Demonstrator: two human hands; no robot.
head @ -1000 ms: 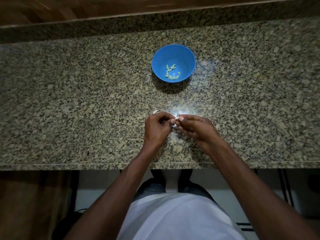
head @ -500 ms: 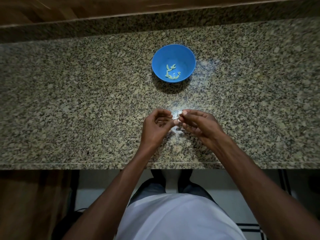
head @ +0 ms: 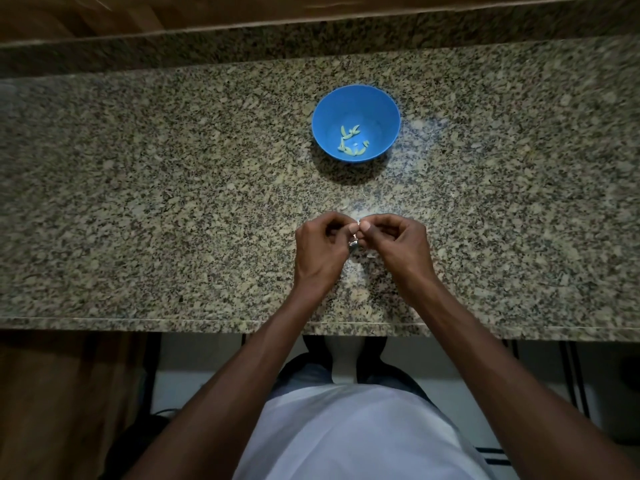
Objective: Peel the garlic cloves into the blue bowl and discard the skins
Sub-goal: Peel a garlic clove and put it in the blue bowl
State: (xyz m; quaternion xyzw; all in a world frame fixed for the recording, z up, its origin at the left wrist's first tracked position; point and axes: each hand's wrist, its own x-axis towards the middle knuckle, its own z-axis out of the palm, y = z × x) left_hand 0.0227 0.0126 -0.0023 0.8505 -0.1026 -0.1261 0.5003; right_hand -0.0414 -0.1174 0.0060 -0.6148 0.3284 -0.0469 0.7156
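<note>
Both hands have curled tighter and closed up since a moment ago: the left hand [head: 320, 242] and right hand [head: 398, 239] now pinch one small pale clove [head: 357, 226] between meeting fingertips, so peeling looks underway. Beyond the fingers, on speckled granite [head: 138, 202], the smooth round bowl [head: 356, 98] holds slim peeled cloves [head: 349, 142]

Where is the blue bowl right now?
The blue bowl sits on the granite counter, beyond both hands and slightly to the person's right, with peeled cloves inside.
</note>
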